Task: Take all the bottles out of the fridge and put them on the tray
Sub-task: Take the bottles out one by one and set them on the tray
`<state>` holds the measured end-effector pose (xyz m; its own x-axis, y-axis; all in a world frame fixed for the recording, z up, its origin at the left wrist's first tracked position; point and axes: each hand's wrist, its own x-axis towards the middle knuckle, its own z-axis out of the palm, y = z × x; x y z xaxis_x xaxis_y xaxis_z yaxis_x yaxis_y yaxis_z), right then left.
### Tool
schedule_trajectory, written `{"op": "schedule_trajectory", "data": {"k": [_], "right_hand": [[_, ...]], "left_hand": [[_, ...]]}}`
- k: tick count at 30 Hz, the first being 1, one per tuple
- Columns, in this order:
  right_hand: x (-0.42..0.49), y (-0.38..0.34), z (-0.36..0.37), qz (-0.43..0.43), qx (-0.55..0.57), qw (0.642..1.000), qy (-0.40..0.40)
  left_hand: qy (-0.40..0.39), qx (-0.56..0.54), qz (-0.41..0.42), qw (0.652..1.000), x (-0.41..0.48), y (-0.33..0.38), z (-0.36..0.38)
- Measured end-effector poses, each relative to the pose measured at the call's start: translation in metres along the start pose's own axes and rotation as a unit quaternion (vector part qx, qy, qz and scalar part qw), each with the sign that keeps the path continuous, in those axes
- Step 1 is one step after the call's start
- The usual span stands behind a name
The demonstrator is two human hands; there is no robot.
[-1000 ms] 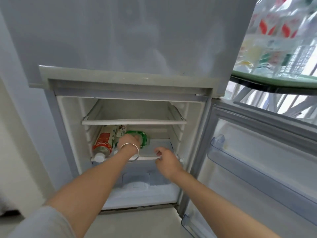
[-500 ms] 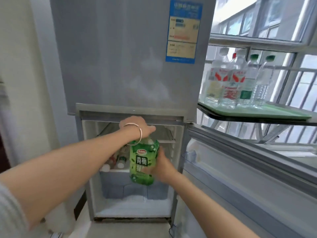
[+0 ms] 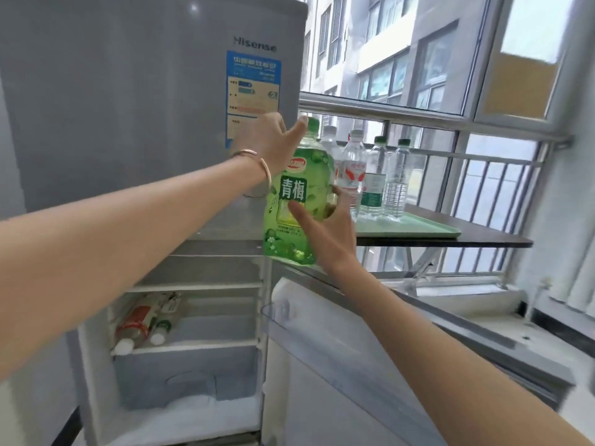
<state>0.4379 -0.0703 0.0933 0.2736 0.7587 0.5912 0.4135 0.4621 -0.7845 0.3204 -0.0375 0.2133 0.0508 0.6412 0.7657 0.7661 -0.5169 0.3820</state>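
In the head view, a large green bottle (image 3: 297, 201) is held upright in the air in front of the grey fridge (image 3: 128, 107), above the open lower compartment. The right hand (image 3: 331, 233) grips its lower half from the right side, fingers wrapped onto the label with the thumb pressed across the front. The left hand (image 3: 273, 146), with a bangle (image 3: 257, 165) at the wrist, is at the bottle's shoulder and neck; its fingers are spread apart and extended, and whether they press the bottle or only lie beside it cannot be told.

To the right and farther off, a pale green tray (image 3: 418, 228) lies on a dark shelf (image 3: 483, 241) by the window. Four clear bottles (image 3: 376, 175) stand upright on the tray's left part, close together, partly hidden by the green bottle.

Inside the fridge, two bottles (image 3: 141, 320) lie on their sides on the lower shelf at the left, white caps pointing near; one has a red label, the other green markings. The fridge door (image 3: 354, 365) hangs open to the right.
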Motion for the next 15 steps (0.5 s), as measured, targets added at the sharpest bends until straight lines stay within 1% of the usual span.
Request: {"op": "schedule_trajectory", "data": {"k": [1,2,4,5,6,7,9,12,15], "right_hand": [[0.011,0.003,-0.013,-0.004,-0.010,1.000,0.026],[0.023,0.007,-0.027,-0.002,-0.011,0.999,0.051],[0.049,0.015,-0.052,0.008,-0.015,0.996,0.090],[0.061,0.020,-0.064,0.009,-0.021,0.994,0.106],[0.073,0.025,-0.075,0.009,-0.031,0.992,0.120],[0.087,0.030,-0.085,0.007,-0.044,0.991,0.126],[0.108,0.042,-0.102,0.004,-0.065,0.992,0.112],[0.137,0.071,-0.121,0.020,-0.085,0.994,0.069],[0.155,0.098,-0.133,0.056,-0.077,0.995,0.034]], "left_hand": [[-0.021,-0.025,-0.019,0.999,0.000,0.002,0.012],[-0.064,-0.054,-0.039,0.996,0.000,0.005,0.027],[-0.178,-0.121,-0.070,0.974,-0.001,0.012,0.058],[-0.229,-0.143,-0.071,0.960,-0.003,0.018,0.074],[-0.259,-0.142,-0.054,0.954,-0.004,0.023,0.092],[-0.266,-0.134,-0.028,0.954,-0.003,0.028,0.116],[-0.242,-0.137,-0.001,0.960,-0.005,0.039,0.155],[-0.198,-0.188,-0.030,0.961,-0.001,0.052,0.198],[-0.181,-0.198,-0.059,0.961,0.005,0.058,0.227]]}}
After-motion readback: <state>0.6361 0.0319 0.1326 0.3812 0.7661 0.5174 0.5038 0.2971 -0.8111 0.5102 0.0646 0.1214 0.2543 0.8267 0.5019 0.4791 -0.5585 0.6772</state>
